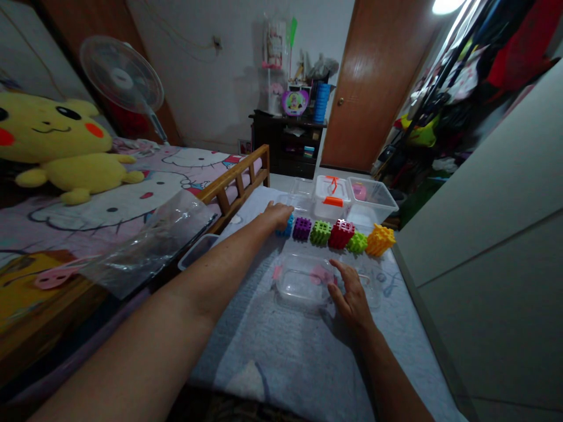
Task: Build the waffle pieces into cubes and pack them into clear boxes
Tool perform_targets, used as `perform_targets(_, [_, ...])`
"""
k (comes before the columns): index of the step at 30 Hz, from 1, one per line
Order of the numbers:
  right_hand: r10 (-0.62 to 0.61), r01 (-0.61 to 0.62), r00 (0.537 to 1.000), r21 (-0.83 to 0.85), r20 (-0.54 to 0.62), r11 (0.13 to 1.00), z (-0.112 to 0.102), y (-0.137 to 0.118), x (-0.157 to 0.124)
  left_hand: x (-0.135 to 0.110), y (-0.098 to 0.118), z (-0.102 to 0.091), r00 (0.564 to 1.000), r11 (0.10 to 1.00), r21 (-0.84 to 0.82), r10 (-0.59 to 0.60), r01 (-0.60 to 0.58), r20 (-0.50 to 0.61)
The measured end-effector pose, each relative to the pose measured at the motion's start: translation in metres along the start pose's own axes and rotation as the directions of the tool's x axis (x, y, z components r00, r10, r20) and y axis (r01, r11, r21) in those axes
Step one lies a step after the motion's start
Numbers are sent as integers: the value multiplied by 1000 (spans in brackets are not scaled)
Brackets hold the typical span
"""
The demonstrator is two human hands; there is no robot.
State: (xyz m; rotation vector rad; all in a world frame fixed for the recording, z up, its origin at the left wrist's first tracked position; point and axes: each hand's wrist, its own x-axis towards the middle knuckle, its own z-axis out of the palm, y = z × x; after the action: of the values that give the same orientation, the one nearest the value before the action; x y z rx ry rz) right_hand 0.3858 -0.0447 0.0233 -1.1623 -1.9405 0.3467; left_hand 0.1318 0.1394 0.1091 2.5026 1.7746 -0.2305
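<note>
A row of toy cubes lies across the cloth-covered table (281,351): blue (288,227), purple (302,228), green (321,232), red (341,234), a smaller green (357,242) and yellow (380,240). My left hand (278,215) reaches far forward and closes over the blue cube at the row's left end. My right hand (349,293) lies flat with fingers spread on the right edge of a clear plastic tray (301,281) in front of the row.
Clear plastic boxes (372,199), one with an orange latch (333,201), stand behind the cubes. A wooden bed rail (237,179), a plastic bag (149,243) and a yellow plush toy (57,140) are to the left. A grey panel (497,234) rises on the right.
</note>
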Motion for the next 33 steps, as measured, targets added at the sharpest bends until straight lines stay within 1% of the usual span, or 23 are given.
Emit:
perform_targets(4, [0, 0, 1000, 6, 0, 1000, 0, 0, 0, 0, 0, -1, 1000, 1000, 11, 22, -21, -9])
perform_targets(9, [3, -3, 1000, 11, -1, 1000, 0, 1, 0, -3, 3, -5, 1000, 999, 30, 24, -24, 10])
perform_targets(14, [8, -7, 1000, 15, -1, 1000, -1, 0, 0, -6, 2, -10, 999, 999, 14, 40, -40, -2])
perform_targets(18, [17, -17, 1000, 27, -6, 1000, -1, -2, 0, -11, -1, -20, 999, 999, 33, 40, -40, -15])
perform_targets(21, [25, -25, 1000, 35, -13, 999, -2, -2, 0, -21, 1, -33, 996, 997, 69, 53, -47, -78])
perform_targets(24, [46, -45, 999, 40, -24, 998, -3, -2, 1, -43, 14, -45, 982, 991, 64, 126, -118, -142])
perform_targets(26, [60, -59, 998, 40, -32, 997, -4, -2, 1, -63, 30, -50, 961, 975, 37, 221, -218, -166])
perform_targets(28, [59, -57, 998, 37, -38, 998, -5, -1, 1, -85, 48, -50, 932, 945, 9, 324, -327, -166])
perform_targets(31, [48, -46, 998, 34, -52, 998, -6, -1, 1, -112, 74, -42, 889, 892, -43, 444, -451, -109])
perform_targets(33, [47, -44, 997, 36, -64, 998, -5, -1, 2, -123, 87, -33, 875, 872, -75, 482, -484, -45])
